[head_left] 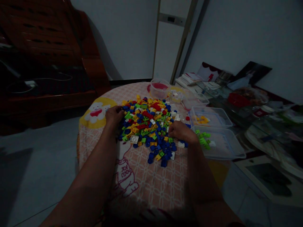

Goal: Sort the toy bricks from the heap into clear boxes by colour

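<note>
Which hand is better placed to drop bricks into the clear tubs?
Probably right: the right hand rests on the brick pile beside the tub holding green bricks. The left hand sits across the pile.

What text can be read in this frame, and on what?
"JOE COOL": on the shirt of the cartoon figure printed on the tablecloth.
Stack of papers at the back right: print too blurred to read.
Dark panel on the white unit behind: too small to read.
Brick pile: no readable marks.
</note>
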A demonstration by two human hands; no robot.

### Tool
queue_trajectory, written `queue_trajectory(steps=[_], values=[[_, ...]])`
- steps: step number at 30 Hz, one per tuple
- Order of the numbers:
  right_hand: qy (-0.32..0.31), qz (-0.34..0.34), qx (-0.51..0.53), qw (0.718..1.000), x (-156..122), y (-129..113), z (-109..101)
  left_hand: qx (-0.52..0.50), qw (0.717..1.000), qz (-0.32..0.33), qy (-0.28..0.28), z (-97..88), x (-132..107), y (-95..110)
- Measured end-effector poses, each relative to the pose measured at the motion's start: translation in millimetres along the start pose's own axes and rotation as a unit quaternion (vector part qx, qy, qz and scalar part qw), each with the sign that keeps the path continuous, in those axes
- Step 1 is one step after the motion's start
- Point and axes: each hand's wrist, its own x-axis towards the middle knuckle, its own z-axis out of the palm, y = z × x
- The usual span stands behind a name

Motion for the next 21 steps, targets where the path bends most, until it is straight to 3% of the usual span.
queue_trajectory(steps=[2,7,12,17,21], values=[[-0.032,-0.006,-0.022,0.999,2,-4,4,-0.002,1.000,0.000,0.002,-0.4,-1,1],[-0.025,-0.027,-0.092,0.995,8,-9,10,-0.014,1.000,-0.002,0.003,-0.5,-1,1],[-0.009,-0.032,-0.022,0.999,3,-1,5,-0.015,1.000,0.003,-0.003,-0.4,-1,0],[0.123,0.024,0.075,0.989,-4,23,-8,-0.013,1.000,0.000,-0.008,0.4,-1,-1],[0.300,0.102,0.103,0.943,-4,66,-19,-0.006,1.000,-0.005,-0.007,-0.2,1,0]])
